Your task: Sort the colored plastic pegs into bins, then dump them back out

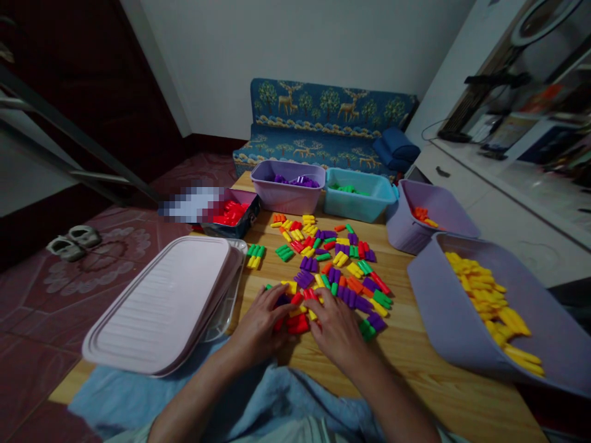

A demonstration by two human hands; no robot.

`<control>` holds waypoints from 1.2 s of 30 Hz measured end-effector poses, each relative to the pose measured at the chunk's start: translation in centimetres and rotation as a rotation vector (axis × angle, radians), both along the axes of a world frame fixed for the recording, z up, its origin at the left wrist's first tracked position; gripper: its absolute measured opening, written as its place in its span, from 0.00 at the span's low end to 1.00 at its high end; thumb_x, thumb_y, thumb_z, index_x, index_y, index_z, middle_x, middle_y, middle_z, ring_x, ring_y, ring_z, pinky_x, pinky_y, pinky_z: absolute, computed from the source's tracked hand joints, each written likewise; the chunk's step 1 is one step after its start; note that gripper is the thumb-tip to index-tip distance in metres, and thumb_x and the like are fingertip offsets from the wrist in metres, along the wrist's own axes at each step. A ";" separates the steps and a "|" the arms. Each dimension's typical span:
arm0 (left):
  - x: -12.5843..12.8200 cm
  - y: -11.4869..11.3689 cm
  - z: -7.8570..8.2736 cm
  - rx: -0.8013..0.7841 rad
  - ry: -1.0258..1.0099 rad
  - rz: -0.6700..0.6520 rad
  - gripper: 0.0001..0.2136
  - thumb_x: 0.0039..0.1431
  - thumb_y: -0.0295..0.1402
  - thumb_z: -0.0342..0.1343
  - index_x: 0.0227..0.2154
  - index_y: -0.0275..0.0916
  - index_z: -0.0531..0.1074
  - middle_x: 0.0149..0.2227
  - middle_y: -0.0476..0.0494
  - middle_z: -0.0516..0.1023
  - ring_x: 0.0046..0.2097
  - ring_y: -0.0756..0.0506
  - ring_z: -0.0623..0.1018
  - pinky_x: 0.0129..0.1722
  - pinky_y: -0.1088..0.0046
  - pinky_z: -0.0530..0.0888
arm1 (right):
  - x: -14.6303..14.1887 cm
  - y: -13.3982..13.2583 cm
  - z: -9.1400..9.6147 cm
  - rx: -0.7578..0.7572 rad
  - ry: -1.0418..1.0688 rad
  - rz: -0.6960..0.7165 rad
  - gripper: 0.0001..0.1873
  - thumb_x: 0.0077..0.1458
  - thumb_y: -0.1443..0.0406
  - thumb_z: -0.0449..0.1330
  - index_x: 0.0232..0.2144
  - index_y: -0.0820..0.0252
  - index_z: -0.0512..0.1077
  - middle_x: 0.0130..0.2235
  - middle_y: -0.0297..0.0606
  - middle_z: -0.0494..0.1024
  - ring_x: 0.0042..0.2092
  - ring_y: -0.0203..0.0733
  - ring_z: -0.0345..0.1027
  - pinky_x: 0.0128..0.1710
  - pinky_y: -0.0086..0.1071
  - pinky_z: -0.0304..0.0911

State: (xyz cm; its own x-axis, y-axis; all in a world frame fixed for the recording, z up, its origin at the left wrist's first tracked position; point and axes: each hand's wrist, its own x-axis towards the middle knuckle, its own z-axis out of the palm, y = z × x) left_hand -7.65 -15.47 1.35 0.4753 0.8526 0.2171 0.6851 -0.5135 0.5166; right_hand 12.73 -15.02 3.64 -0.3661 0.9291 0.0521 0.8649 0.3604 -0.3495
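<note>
Many small plastic building blocks (351, 299) in purple, yellow, green, red and orange lie spread over a wooden table (397, 344), many joined in short rows. My left hand (261, 317) rests low on the near left of this spread, fingers apart and curved over purple and red pieces. Opposite it, my right hand (337, 326) reaches in with its fingers parted, touching pieces beside a small red block (310, 295). Between the two hands lie red blocks (298, 324). Some fingertips are hidden among the pieces.
Along the table's back stand a box of red blocks (252, 215), a purple-block bin (289, 198) and a turquoise bin (355, 207). Two more lilac bins, one with orange pieces (409, 231) and one with yellow (434, 307), stand right. Stacked lids (157, 307) lie left.
</note>
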 end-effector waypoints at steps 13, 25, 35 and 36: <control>2.5 -0.2 2.3 -0.578 -0.650 0.118 0.17 0.58 0.40 0.56 0.45 0.34 0.76 0.42 0.38 0.80 0.44 0.42 0.78 0.43 0.69 0.73 | 0.1 -1.2 -0.8 -0.393 1.035 -0.212 0.14 0.53 0.59 0.59 0.40 0.59 0.71 0.33 0.37 0.77 0.32 0.39 0.72 0.32 0.32 0.69; -0.7 1.3 3.8 -0.322 -0.163 0.126 0.13 0.60 0.31 0.50 0.41 0.37 0.78 0.37 0.41 0.80 0.37 0.45 0.77 0.36 0.74 0.68 | 2.3 -0.1 -1.4 -0.202 0.586 -0.323 0.09 0.53 0.61 0.56 0.33 0.58 0.73 0.23 0.32 0.72 0.25 0.37 0.66 0.23 0.28 0.57; -1.3 5.0 2.0 0.040 -0.010 0.257 0.11 0.59 0.29 0.53 0.42 0.39 0.77 0.45 0.38 0.75 0.47 0.41 0.73 0.48 0.64 0.69 | 2.0 -0.2 -0.5 -0.123 0.279 -0.170 0.09 0.55 0.64 0.59 0.38 0.58 0.77 0.39 0.40 0.77 0.39 0.43 0.72 0.38 0.32 0.64; -1.1 5.0 1.9 0.065 -0.027 0.240 0.11 0.58 0.29 0.53 0.42 0.39 0.77 0.46 0.38 0.75 0.48 0.41 0.73 0.49 0.64 0.69 | 1.8 -0.3 -0.4 -0.086 0.236 -0.195 0.10 0.54 0.64 0.60 0.39 0.58 0.76 0.40 0.41 0.76 0.39 0.43 0.72 0.38 0.33 0.64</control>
State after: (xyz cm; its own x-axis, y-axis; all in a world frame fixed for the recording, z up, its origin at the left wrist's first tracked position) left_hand -8.77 -10.50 3.21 0.2538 0.9242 0.2855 0.7780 -0.3704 0.5075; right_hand 14.56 -15.28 3.26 -0.1679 0.9853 0.0321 0.8062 0.1560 -0.5706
